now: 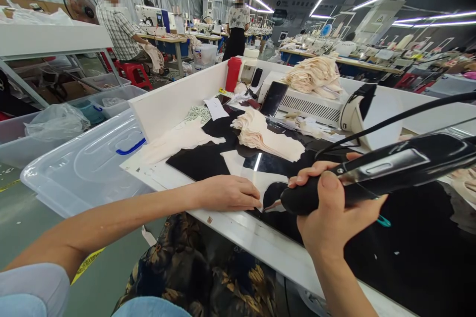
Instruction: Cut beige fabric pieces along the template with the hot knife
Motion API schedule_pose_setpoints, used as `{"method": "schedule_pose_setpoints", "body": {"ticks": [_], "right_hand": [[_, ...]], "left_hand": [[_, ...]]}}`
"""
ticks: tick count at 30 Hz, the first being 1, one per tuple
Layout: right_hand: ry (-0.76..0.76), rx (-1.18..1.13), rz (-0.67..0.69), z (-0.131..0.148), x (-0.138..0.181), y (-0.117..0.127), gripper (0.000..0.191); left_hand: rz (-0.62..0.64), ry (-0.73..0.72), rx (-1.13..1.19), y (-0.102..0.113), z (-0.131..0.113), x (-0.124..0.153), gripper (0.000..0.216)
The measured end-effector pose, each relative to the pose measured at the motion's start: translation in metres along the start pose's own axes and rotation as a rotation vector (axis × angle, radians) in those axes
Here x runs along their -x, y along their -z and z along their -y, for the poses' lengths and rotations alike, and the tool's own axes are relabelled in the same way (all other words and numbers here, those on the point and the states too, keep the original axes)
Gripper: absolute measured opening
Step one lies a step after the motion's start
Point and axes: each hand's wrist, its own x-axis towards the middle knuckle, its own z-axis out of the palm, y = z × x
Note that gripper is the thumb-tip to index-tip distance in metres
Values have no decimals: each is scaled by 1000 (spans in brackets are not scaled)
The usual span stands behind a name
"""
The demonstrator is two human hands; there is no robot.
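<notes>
My right hand [332,203] is wrapped round a black hand-held tool [375,173] with a cable running off to the right. Its tip [277,204] touches a small piece of cream fabric [256,185] on the glossy black work surface [409,247]. My left hand [228,192] lies flat on that same piece, fingers together, pressing it down just left of the tool's tip. A stack of cream fabric pieces [269,136] lies a little farther back, beside black fabric pieces [203,158].
A white-walled table [174,104] holds a red bottle [233,74], a phone [274,99], a white machine [312,106] topped with folded cream cloth. Clear plastic bins [89,163] stand to the left. Two people are at sewing stations behind.
</notes>
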Motion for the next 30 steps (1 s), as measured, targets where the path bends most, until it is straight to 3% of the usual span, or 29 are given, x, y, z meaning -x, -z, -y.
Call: {"method": "schedule_pose_setpoints", "body": {"ticks": [8, 30], "right_hand": [[-15, -16, 2, -1, -1, -1, 49], [-8, 37, 13, -6, -1, -1, 44]], "left_hand": [[61, 64, 52, 0, 0, 0, 29], [-25, 26, 56, 3, -1, 4, 25]]}}
